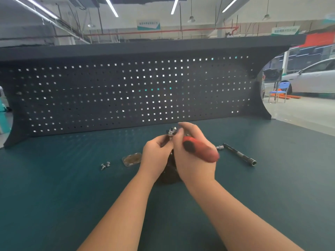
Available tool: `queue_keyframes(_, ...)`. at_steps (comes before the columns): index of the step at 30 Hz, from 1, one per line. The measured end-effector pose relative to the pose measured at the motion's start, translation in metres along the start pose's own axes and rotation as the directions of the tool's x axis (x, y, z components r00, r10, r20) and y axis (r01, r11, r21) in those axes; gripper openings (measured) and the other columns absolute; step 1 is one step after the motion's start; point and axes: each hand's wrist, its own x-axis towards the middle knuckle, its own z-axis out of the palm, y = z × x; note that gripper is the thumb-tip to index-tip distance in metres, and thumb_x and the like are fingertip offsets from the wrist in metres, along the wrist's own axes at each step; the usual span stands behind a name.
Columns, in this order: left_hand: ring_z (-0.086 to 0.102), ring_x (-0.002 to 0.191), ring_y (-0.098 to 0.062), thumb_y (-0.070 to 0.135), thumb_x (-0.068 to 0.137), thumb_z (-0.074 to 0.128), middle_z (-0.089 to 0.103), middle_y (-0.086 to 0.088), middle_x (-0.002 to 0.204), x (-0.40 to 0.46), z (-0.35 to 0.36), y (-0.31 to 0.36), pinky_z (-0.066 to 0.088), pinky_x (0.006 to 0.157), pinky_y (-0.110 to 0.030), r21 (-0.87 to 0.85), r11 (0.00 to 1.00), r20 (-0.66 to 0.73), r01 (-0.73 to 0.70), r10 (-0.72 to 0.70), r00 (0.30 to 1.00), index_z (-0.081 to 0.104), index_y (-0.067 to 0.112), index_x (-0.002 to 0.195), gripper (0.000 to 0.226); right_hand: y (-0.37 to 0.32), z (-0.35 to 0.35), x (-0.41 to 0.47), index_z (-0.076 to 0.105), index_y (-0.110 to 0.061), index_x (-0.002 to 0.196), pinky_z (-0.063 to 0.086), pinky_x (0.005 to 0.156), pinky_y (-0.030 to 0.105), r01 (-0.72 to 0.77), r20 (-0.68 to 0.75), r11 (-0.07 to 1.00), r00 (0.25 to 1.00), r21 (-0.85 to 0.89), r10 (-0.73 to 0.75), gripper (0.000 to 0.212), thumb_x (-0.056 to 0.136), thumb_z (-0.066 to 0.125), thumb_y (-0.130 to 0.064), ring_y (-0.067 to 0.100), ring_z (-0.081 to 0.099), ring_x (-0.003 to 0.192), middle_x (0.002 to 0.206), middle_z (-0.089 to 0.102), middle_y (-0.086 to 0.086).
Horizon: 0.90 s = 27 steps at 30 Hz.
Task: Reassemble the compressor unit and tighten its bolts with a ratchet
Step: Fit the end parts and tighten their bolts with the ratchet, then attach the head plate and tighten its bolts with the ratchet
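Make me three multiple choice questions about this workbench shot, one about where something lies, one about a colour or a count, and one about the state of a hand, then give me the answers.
1. Where does the long black extension bar lie?
A. right of the hands on the green mat
B. hung on the pegboard
C. left of the loose bolts

2. What colour is the ratchet handle?
A. blue
B. red with black
C. yellow

3. What is the right hand doing?
A. lying flat on the mat
B. pointing at the chair
C. gripping the ratchet handle

Answers:
1 A: the bar rests on the mat to the right of both hands, next to a small socket.
2 B: the grip is red with a dark patch.
3 C: its fingers curl round the handle, while the left hand holds at the ratchet head.
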Motion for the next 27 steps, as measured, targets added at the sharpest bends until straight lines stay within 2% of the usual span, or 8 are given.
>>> queue_keyframes(2, 0.065, 0.075, 0.003, 0.026, 0.09, 0.069, 0.074, 0.015, 0.084, 0.002, 0.001, -0.003, 0.047, 0.067, -0.008, -0.015, 1.0, -0.035, -0.022, 0.022, 0.999, 0.072, 0.027, 0.084, 0.007, 0.0, -0.014, 0.008, 0.063, -0.049, 0.082, 0.044, 0.049, 0.01, -0.171, 0.113, 0.97, 0.982, 0.17, 0.153, 0.02, 0.073, 0.049, -0.06, 0.003, 0.063, 0.056, 0.065, 0.067, -0.014)
queue_keyframes(5, 0.06, 0.086, 0.016, 0.031, 0.093, 0.065, 0.068, 0.02, 0.101, 0.003, -0.002, -0.009, 0.043, 0.071, -0.001, 0.073, 0.997, -0.071, -0.018, 0.024, 0.997, 0.066, 0.037, 0.095, 0.007, -0.007, -0.037, 0.025, 0.064, -0.038, 0.072, 0.046, 0.049, 0.014, -0.094, -0.007, 0.963, 0.995, 0.254, 0.099, 0.017, 0.075, 0.052, -0.05, 0.011, 0.065, 0.051, 0.059, 0.067, -0.004)
queue_keyframes(8, 0.058, 0.076, 0.006, 0.041, 0.097, 0.053, 0.066, 0.017, 0.083, 0.002, -0.002, -0.012, 0.043, 0.065, -0.01, 0.175, 0.981, -0.12, 0.087, -0.067, 0.991, 0.066, 0.032, 0.084, 0.02, 0.002, -0.055, 0.047, 0.057, -0.024, 0.076, 0.046, 0.047, 0.018, -0.077, -0.203, 0.916, 0.965, 0.394, 0.169, 0.008, 0.082, 0.052, -0.026, 0.019, 0.067, 0.051, 0.058, 0.068, 0.002)
queue_keyframes(11, 0.049, 0.06, -0.01, 0.033, 0.1, 0.047, 0.058, 0.003, 0.064, 0.003, 0.004, -0.012, 0.038, 0.055, -0.023, 0.279, 0.945, -0.214, 0.17, -0.112, 0.97, 0.068, 0.006, 0.087, 0.036, 0.031, -0.069, 0.064, 0.052, -0.013, 0.077, 0.045, 0.047, 0.021, -0.276, -0.235, 0.829, 0.872, 0.487, 0.429, 0.008, 0.077, 0.05, -0.021, 0.02, 0.068, 0.053, 0.057, 0.067, 0.001)
queue_keyframes(15, 0.051, 0.063, -0.01, 0.024, 0.099, 0.049, 0.062, 0.001, 0.07, 0.003, 0.008, -0.005, 0.039, 0.056, -0.024, 0.35, 0.917, -0.245, 0.189, -0.105, 0.964, 0.066, 0.009, 0.082, 0.029, 0.07, -0.076, 0.07, 0.051, -0.008, 0.072, 0.047, 0.049, 0.024, -0.455, -0.185, 0.682, 0.739, 0.572, 0.648, 0.012, 0.085, 0.051, -0.008, 0.017, 0.067, 0.051, 0.064, 0.066, 0.009)
queue_keyframes(21, 0.058, 0.053, 0.002, 0.025, 0.094, 0.053, 0.061, 0.01, 0.06, -0.006, 0.014, 0.005, 0.036, 0.04, -0.011, 0.378, 0.912, -0.227, 0.157, -0.073, 0.971, 0.06, 0.024, 0.066, 0.029, 0.098, -0.075, 0.065, 0.05, 0.0, 0.082, 0.054, 0.051, 0.023, -0.531, -0.081, 0.541, 0.661, 0.651, 0.746, 0.007, 0.087, 0.053, 0.004, 0.02, 0.069, 0.052, 0.061, 0.067, 0.013)
queue_keyframes(24, 0.057, 0.063, -0.013, 0.03, 0.094, 0.052, 0.056, 0.008, 0.057, -0.012, 0.023, 0.01, 0.038, 0.053, -0.024, 0.43, 0.893, -0.211, 0.134, -0.045, 0.977, 0.055, 0.02, 0.06, 0.036, 0.101, -0.074, 0.064, 0.05, 0.0, 0.082, 0.052, 0.046, 0.021, -0.606, -0.035, 0.464, 0.584, 0.646, 0.811, 0.009, 0.088, 0.055, 0.004, 0.017, 0.066, 0.045, 0.05, 0.064, 0.007)
queue_keyframes(27, 0.054, 0.068, -0.024, 0.031, 0.095, 0.05, 0.053, 0.002, 0.059, -0.017, 0.032, 0.014, 0.036, 0.061, -0.029, 0.481, 0.87, -0.187, 0.108, -0.018, 0.982, 0.049, 0.018, 0.059, 0.039, 0.103, -0.075, 0.065, 0.055, -0.004, 0.098, 0.048, 0.049, 0.022, -0.724, 0.066, 0.348, 0.475, 0.596, 0.877, 0.006, 0.092, 0.055, -0.001, 0.015, 0.06, 0.052, 0.066, 0.064, 0.007)
